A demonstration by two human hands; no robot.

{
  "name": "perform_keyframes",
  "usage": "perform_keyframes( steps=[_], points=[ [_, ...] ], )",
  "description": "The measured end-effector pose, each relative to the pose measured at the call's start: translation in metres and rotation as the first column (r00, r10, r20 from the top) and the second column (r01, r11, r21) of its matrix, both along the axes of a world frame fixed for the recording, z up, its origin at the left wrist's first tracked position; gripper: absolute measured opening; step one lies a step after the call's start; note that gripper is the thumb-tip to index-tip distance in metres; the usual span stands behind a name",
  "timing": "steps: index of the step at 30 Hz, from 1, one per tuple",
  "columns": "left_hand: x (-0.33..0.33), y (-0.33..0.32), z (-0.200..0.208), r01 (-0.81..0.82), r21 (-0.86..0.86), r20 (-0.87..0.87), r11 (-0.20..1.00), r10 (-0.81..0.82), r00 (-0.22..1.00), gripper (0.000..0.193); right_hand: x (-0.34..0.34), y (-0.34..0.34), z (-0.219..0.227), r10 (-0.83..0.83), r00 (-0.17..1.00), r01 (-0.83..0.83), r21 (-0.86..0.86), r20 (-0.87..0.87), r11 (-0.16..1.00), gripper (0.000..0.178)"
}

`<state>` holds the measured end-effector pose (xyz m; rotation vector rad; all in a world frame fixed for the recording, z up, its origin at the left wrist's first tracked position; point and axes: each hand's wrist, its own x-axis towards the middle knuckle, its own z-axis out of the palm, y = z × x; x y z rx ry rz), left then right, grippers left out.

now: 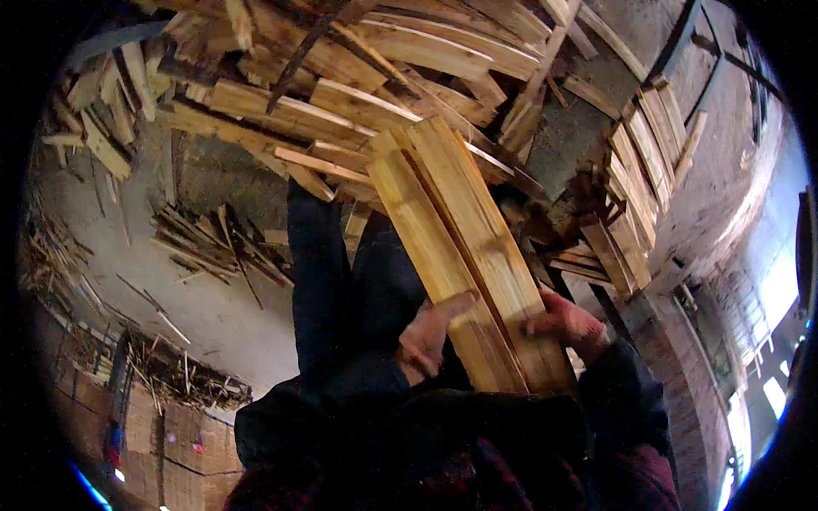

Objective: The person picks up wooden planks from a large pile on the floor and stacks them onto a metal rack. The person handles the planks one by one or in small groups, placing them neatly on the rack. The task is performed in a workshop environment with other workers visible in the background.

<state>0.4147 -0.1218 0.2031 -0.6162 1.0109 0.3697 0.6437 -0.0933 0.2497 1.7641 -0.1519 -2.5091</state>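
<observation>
At lower centre, our left hand [423, 341] and right hand [571, 326] grasp two side-by-side planks [484, 234]. More boards [430, 48] lie piled across the top.

two long, flat boards of pale yellow-brown wood are held side by side, the left board [419, 221] and the right board [479, 221] running nearly parallel. a dark, narrow gap separates their faces along much of the length. both slant from the lower right, close to the body, up toward the upper left. grain streaks run lengthwise, and a darker patch marks the right board near its middle, whose far end reaches slightly higher.
</observation>
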Motion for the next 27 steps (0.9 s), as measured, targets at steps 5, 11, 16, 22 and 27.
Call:
perform_keyframes(
  steps=[5, 11, 16, 22, 27],
  points=[
    [0.021, -0.012, -0.053, 0.025, 0.217, 0.062, 0.976, -0.039, 0.997, 0.053, -0.013, 0.005, -0.087, -0.354, 0.931, 0.362, 0.098, -0.087, 0.927, 0.052],
    [0.038, -0.005, -0.009, 0.291, 0.157, -0.192, 0.944, -0.26, 0.946, 0.057, -0.006, -0.041, -0.086, -0.189, 0.975, 0.219, 0.388, -0.115, 0.895, 0.069],
    [0.118, 0.006, 0.017, 0.673, 0.491, -0.468, 0.553, -0.484, 0.739, 0.058, 0.059, -0.094, -0.05, -0.658, 0.739, 0.644, 0.445, -0.148, 0.623, 0.084],
    [0.279, 0.058, -0.006, 0.591, 0.805, -0.378, 0.048, -0.727, 0.573, 0.079, 0.149, -0.151, -0.092, -0.919, 0.369, 0.661, 0.735, -0.139, 0.154, 0.07],
    [0.432, 0.102, 0.018, 0.263, 0.897, -0.434, -0.354, -0.819, 0.376, 0.074, 0.251, -0.171, -0.155, -0.992, 0.124, 0.258, 0.966, -0.036, -0.003, 0.042]
  ],
)
